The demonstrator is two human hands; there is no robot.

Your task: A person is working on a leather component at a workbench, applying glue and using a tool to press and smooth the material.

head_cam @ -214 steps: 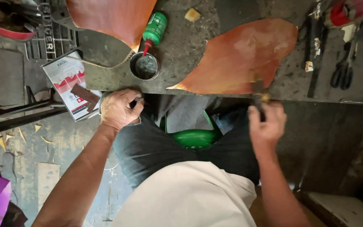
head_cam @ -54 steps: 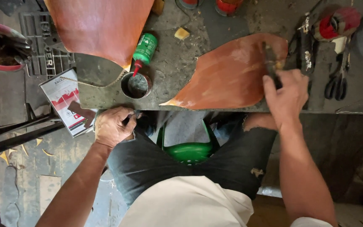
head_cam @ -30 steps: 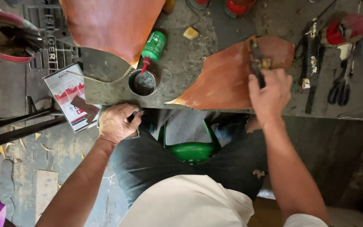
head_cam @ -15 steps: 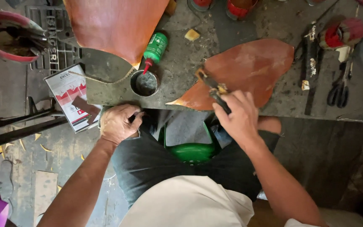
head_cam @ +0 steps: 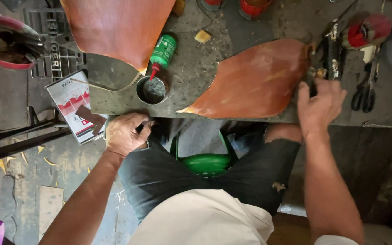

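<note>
the brown leather piece (head_cam: 255, 81) lies flat on the surface (head_cam: 196, 68), looking thin, limp and light, best pinned at its edge, where the right hand (head_cam: 319, 106) has fingers curled round a small tool (head_cam: 313, 77); the left hand (head_cam: 124, 134) is fisted at the near edge.

Brown leather piece (head_cam: 255, 81) flat on workbench edge, pointed tip leftward.

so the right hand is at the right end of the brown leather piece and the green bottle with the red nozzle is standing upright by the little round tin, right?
Not quite. In the head view the green bottle is lying on its side, its red nozzle pointing down toward the round tin. The rest holds: the right hand is at the right end of the brown leather piece on the workbench.
</note>
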